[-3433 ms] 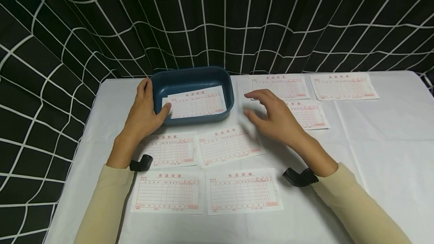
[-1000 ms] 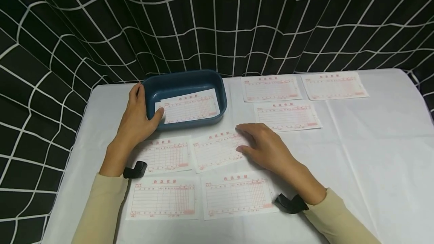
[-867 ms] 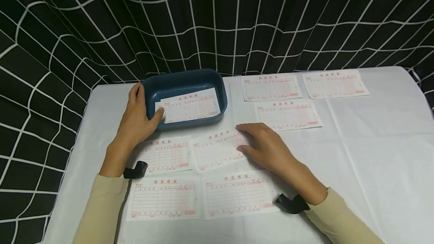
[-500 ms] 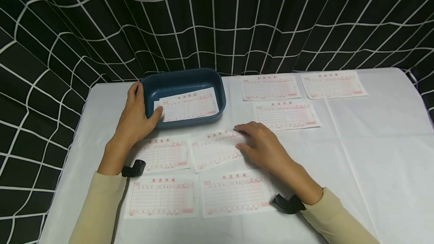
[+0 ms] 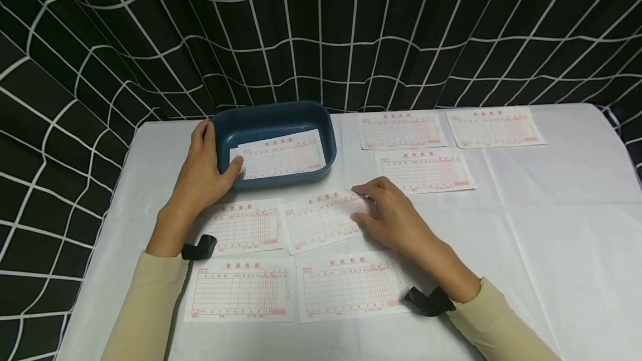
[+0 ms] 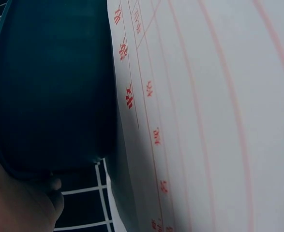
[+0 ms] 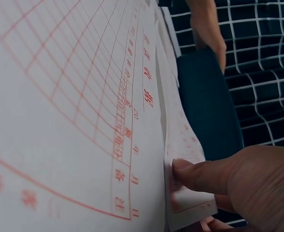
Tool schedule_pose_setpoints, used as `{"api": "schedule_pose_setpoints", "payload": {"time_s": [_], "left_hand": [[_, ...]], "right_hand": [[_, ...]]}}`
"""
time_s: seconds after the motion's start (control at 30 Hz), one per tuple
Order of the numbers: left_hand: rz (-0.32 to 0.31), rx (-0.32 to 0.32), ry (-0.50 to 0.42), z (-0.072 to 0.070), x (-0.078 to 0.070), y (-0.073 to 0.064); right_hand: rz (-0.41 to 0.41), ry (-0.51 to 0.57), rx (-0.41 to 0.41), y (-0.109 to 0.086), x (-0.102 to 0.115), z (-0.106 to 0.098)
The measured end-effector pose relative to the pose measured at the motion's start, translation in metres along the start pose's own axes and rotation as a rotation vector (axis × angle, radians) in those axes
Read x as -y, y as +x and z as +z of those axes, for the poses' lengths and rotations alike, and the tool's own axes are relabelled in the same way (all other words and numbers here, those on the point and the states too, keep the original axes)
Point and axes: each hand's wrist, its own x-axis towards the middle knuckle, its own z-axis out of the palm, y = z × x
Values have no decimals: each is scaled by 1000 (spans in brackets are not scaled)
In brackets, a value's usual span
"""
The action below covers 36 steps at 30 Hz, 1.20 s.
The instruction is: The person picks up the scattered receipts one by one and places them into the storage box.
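Note:
A dark blue plastic tub point(image 5: 281, 183) stands near the table's back edge, with red-printed receipt slips point(image 5: 281, 155) lying overlapped inside. My left hand point(image 5: 203, 174) grips the tub's left side, fingers along the outside and thumb over the rim. Below the tub lies a slightly slanted receipt slip point(image 5: 321, 222). Its right end is pinched by my right hand point(image 5: 393, 216); in the right wrist view the thumb point(image 7: 200, 174) presses on the printed face, and the fingers behind are mostly hidden. That end looks a little raised from the cloth.
More slips lie flat: one at left point(image 5: 251, 227) partly under my left wrist, two in the front row point(image 5: 238, 291), and three at back right point(image 5: 423, 169). White cloth point(image 5: 551, 249) covers the table. A black curtain with white grid lines point(image 5: 321, 32) hangs behind.
My right hand has come down from beside the back-right slips to the slanted slip and now pinches its right end. My left hand keeps its grip on the tub.

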Motion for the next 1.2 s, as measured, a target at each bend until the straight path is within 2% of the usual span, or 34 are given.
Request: {"api": "schedule_pose_setpoints", "payload": {"time_s": [0.43, 0.83, 1.2], "left_hand": [[20, -4, 3, -2, -2, 2], [30, -4, -1, 2, -3, 2], [16, -23, 7, 1, 0, 1]], "right_hand": [[-7, 20, 20, 1, -1, -10], [21, 83, -32, 1, -8, -27], [-26, 171, -72, 7, -7, -46]]}}
